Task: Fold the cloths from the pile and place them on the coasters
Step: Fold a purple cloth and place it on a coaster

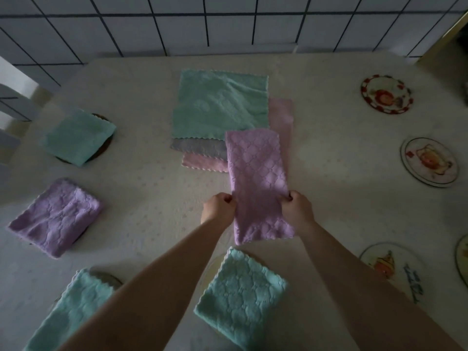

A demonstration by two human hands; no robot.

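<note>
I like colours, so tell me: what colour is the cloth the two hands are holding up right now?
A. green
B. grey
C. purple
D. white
C. The left hand and right hand each pinch a side edge of a long folded purple cloth; the pile's top green cloth lies untouched behind.

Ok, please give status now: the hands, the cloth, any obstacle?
Left hand and right hand pinch purple cloth, half-folded strip. Pile behind it. Bare coasters right. Nothing blocking.
</note>
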